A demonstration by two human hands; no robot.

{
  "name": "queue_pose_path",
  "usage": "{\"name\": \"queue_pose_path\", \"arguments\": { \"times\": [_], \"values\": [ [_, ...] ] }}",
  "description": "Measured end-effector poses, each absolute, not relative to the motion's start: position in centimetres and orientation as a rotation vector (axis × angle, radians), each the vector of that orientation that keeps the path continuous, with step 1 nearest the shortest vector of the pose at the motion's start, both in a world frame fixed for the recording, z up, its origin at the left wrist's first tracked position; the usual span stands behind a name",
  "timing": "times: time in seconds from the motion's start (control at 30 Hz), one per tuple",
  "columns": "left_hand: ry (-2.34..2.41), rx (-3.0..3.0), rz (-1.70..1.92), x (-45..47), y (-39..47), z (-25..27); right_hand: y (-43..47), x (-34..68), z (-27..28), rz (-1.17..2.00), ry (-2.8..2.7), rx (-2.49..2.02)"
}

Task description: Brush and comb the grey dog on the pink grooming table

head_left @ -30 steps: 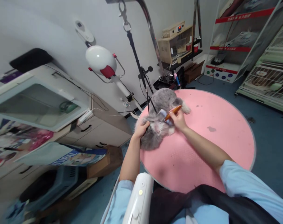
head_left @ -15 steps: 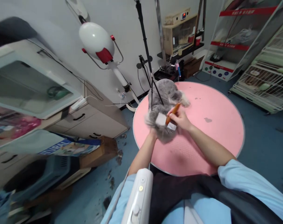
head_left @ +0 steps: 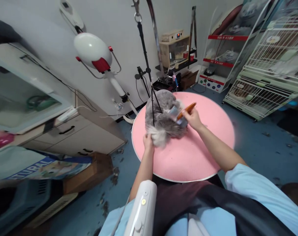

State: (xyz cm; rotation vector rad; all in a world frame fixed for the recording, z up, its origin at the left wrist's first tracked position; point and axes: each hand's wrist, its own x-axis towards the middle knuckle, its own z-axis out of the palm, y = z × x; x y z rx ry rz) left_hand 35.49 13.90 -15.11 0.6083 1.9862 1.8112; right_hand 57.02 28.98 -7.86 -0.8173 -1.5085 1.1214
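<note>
A fluffy grey animal (head_left: 163, 111) with paler fur at its near end stands or crouches on the round pink grooming table (head_left: 208, 131). Its kind is hard to tell from here. Closed around the orange-brown handle of a slicker brush (head_left: 187, 110), my right hand (head_left: 193, 119) holds the brush head at the animal's right side; the head is blurred. At the near left, my left hand (head_left: 148, 141) grips the animal by its pale fur, with the fingers partly hidden. A black grooming loop (head_left: 144, 46) hangs from a metal arm down to the animal.
A white dryer (head_left: 92, 50) on a stand is behind left, by a cabinet (head_left: 72, 131). Wire cages (head_left: 259, 88) and a red-edged shelf (head_left: 217, 62) stand right. A white handheld device with a cable (head_left: 141, 206) is close below me. Fur clumps lie on the floor.
The brush has moved from the near end of the animal up to its right side, its handle tilting rightward. My left hand has shifted left, and the pale fur now faces me. The camera view has turned right.
</note>
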Motion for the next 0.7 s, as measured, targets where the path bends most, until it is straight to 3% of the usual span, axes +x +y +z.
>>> {"name": "queue_pose_path", "arguments": {
  "times": [0.07,0.13,0.2,0.27,0.37,0.47,0.6,0.7],
  "values": [
    [2.198,0.614,2.044,36.2,13.2,-13.7,29.3,58.3,-9.7,1.219,-1.498,-0.850],
    [2.106,1.123,2.100,38.3,13.9,-11.9,29.5,59.6,-11.4,1.110,-1.250,-0.977],
    [1.848,1.643,1.707,41.2,15.9,-10.6,29.5,60.6,-12.8,1.005,-1.054,-1.053],
    [1.877,1.813,1.385,43.6,18.3,-10.2,29.1,61.2,-13.8,1.052,-1.069,-1.086],
    [2.109,1.821,1.196,44.3,20.4,-11.4,27.9,61.5,-14.6,1.059,-1.050,-1.164],
    [2.298,1.632,1.340,42.2,20.4,-13.3,26.2,60.6,-14.8,0.998,-0.999,-1.081],
    [2.311,1.499,1.426,39.8,18.9,-14.6,25.1,59.3,-14.4,1.303,-1.233,-0.876],
    [2.299,1.416,1.485,39.0,18.2,-15.1,25.4,59.9,-13.9,1.163,-1.119,-1.038]
  ]
}}
